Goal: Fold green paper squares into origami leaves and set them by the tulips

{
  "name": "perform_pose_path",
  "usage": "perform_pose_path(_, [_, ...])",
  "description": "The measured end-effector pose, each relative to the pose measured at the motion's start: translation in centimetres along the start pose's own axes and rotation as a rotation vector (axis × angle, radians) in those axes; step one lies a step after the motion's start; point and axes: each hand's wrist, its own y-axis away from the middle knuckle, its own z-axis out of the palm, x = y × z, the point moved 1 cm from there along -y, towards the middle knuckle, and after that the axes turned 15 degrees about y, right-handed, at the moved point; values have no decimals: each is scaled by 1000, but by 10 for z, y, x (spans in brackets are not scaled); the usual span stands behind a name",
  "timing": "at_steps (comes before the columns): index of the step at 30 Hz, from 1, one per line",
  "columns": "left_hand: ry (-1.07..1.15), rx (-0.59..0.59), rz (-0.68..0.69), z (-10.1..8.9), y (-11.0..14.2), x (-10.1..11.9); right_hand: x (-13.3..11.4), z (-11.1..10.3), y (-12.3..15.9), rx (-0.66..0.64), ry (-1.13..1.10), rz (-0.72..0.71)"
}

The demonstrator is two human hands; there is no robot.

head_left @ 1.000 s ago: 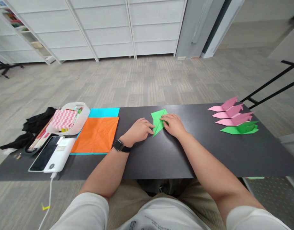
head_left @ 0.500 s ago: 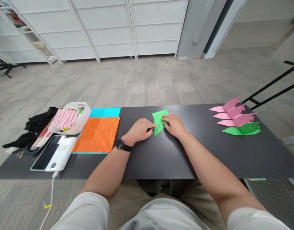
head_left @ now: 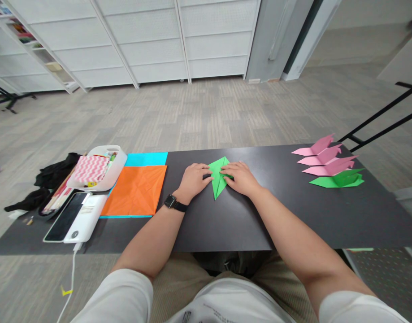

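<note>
Right, so all eyes go to the folded green paper, lying on the dark table between the two sets of fingertips, its narrow point aimed back toward the person and a crease running down it. On its left edge sits the left hand, fingers bent together, thumb standing apart from them with a dark gap between, tips touching the paper. Over on the other side, the right hand lays its fingers slightly spread across the right part of the sheet; whether its thumb pinches any paper, I cannot tell.

Just behind the left fingers, a black watch circles the wrist. Further left of those fingers comes orange paper, with blue paper showing beneath it, then a white basket holding a pink zigzag pouch. Nearer the person, a phone lies against a white device.

And well right of the right fingers, three pink paper birds line up beyond a green paper bird.
</note>
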Motion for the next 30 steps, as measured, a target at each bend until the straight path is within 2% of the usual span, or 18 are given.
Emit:
perform_pose_path(12, [-88, -128, -86, -15, 11, 18, 1, -2, 1, -40, 1, 5])
perform_pose_path(21, [-65, -293, -83, -14, 16, 19, 3, -1, 0, -51, 2, 6])
perform_pose_path(30, [-41, -334, -69, -14, 18, 16, 2, -1, 1, -50, -4, 6])
